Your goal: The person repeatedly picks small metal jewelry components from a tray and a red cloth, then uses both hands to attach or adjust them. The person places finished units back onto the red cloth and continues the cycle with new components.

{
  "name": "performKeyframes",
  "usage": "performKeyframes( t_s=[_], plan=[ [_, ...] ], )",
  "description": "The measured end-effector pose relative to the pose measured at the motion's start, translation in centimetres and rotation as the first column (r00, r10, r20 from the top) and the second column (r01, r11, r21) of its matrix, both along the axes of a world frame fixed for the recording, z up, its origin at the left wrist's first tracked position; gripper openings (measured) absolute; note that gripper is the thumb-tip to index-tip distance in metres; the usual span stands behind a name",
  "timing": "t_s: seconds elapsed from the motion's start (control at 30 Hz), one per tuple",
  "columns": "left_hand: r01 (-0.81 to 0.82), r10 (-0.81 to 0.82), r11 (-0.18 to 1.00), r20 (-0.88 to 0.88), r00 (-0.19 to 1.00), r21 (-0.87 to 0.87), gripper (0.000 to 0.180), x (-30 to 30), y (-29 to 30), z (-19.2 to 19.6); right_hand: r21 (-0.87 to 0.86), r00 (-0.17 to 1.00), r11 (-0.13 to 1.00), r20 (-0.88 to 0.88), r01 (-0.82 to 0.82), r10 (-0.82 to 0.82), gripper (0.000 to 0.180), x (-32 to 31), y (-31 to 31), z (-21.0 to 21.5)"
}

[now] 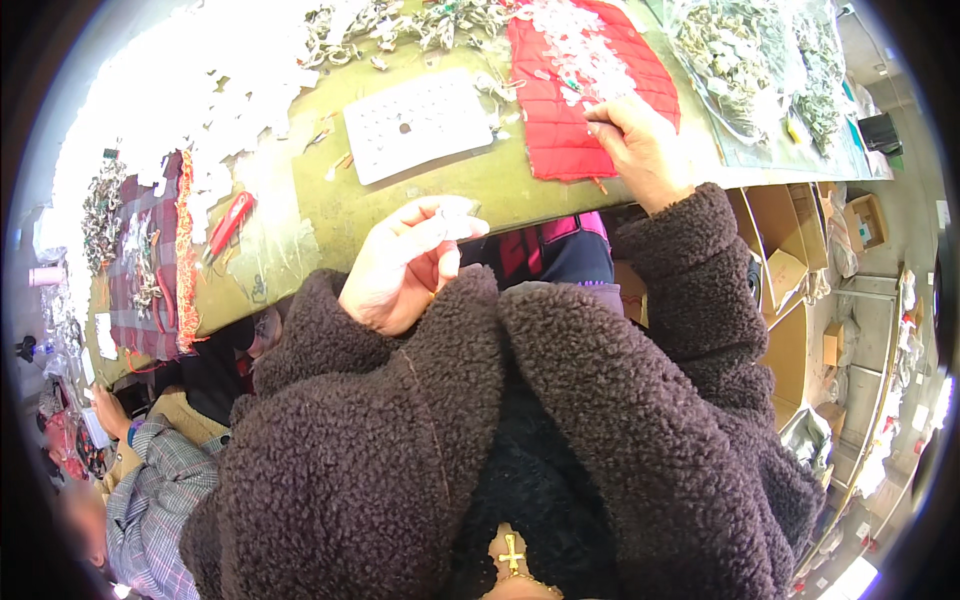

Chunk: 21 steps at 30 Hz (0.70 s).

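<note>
We view a green surface [330, 205] from above its near edge. Just before that edge, the left hand [392, 265] has its fingers closed on a small clear piece [445, 222]; the right hand [645, 150] reaches over red quilted cloth [560, 150] to a pile of clear pieces [575, 45], its fingers close together, though we cannot tell whether they grip one. We note a white board [420, 125] near mid-edge, cardboard boxes [795, 225] below the right edge, and a co-worker's checked jacket [165, 505] at lower left.
</note>
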<state>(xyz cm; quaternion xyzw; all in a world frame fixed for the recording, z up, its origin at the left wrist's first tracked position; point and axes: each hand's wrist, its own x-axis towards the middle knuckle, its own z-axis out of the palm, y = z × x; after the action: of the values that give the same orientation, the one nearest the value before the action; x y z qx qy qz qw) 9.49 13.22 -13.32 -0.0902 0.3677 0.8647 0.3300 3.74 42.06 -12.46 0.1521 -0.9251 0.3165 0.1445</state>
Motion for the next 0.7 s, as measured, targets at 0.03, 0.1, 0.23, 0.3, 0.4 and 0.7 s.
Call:
performKeyframes(
  t_s=[0.03,0.1,0.23,0.3,0.4,0.7],
  plan=[
    [-0.002,0.002,1.000,0.008,1.000,-0.012,0.024,0.0,0.0,0.0,0.012,1.000,1.000,0.005,0.001,-0.001,0.012,0.0,0.0,-0.2],
    [0.004,-0.004,1.000,0.003,1.000,-0.001,0.024,0.1,-0.1,0.0,0.081,1.000,0.997,0.002,-0.002,0.002,0.012,0.1,0.1,-0.5],
    [0.015,-0.015,1.000,-0.029,0.999,-0.010,0.024,0.1,0.0,-0.1,0.243,1.000,0.970,-0.022,0.014,-0.009,0.010,0.7,0.1,-0.8],
    [0.026,-0.026,1.000,-0.030,0.999,-0.014,0.025,0.1,0.1,-0.2,0.273,1.000,0.962,-0.012,0.029,-0.026,0.010,0.8,0.0,-0.8],
    [0.022,-0.022,1.000,-0.025,0.999,-0.001,0.024,0.1,0.1,-0.1,0.257,0.998,0.965,0.015,0.051,-0.057,0.011,0.6,-0.1,-0.6],
    [0.035,-0.035,0.999,-0.018,0.999,-0.006,0.024,0.1,0.2,0.1,-0.376,0.901,0.893,0.427,0.247,-0.069,0.011,0.7,-0.7,0.9]
  ],
)
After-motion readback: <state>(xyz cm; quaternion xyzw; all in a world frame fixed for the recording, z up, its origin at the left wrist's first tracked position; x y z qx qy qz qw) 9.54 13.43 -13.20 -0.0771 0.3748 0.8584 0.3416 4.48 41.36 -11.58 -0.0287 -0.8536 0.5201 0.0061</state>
